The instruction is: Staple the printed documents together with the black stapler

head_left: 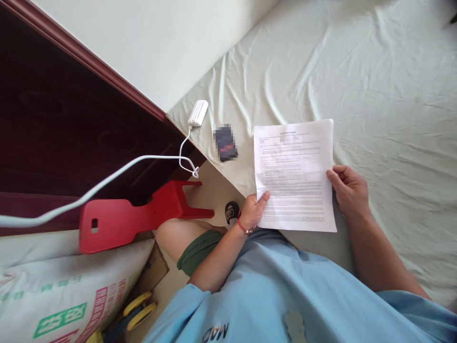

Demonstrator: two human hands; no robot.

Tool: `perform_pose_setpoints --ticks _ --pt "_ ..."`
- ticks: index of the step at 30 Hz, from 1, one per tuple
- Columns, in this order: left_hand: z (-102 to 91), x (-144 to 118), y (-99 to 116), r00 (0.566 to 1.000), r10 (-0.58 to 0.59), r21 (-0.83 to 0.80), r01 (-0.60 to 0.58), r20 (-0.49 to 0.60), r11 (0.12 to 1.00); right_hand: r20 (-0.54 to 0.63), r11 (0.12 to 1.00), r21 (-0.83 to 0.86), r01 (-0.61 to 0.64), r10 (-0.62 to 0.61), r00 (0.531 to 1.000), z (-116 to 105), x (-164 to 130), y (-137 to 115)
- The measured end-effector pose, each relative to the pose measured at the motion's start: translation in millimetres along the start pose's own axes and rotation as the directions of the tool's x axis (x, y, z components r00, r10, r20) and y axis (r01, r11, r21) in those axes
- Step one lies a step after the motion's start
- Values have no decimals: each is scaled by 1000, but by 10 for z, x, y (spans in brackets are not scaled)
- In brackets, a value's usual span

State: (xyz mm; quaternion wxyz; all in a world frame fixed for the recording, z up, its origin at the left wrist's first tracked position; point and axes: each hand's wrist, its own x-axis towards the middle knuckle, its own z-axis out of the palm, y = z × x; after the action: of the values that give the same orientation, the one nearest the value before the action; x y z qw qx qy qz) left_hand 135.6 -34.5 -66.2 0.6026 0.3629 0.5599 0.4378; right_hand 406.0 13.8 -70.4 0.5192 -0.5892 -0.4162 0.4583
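A printed sheet of paper (294,176), covered in lines of small text, is held up above the pale green bed sheet. My left hand (253,209), with a red string bracelet at the wrist, pinches its lower left edge, thumb on the front. On the opposite side, my right hand (348,188) grips the right edge between thumb and fingers. The print is too small to read. Whether more sheets lie behind the front one I cannot tell.
Left of the paper lie a dark blurred-out object (225,143) and a white power strip (198,113) with its cable (143,158). A red plastic chair (143,216) stands below the dark wood panel (71,114). A printed sack (64,290) fills the lower left.
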Motion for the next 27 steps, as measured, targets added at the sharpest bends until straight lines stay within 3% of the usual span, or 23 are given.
perform_pose_setpoints --ticks 6,19,23,27 --pt "-26 32 -24 999 -26 -19 27 37 999 -12 998 -51 42 -42 999 -19 55 107" --pt "18 23 21 997 -41 -117 49 70 992 32 999 0 38 -38 999 -3 24 23" --pt "19 -1 138 991 -51 -246 80 121 966 48 999 33 12 -13 999 -19 23 43" --pt "-26 37 228 986 -132 -424 164 105 891 117 999 21 -29 26 993 -20 -13 4"
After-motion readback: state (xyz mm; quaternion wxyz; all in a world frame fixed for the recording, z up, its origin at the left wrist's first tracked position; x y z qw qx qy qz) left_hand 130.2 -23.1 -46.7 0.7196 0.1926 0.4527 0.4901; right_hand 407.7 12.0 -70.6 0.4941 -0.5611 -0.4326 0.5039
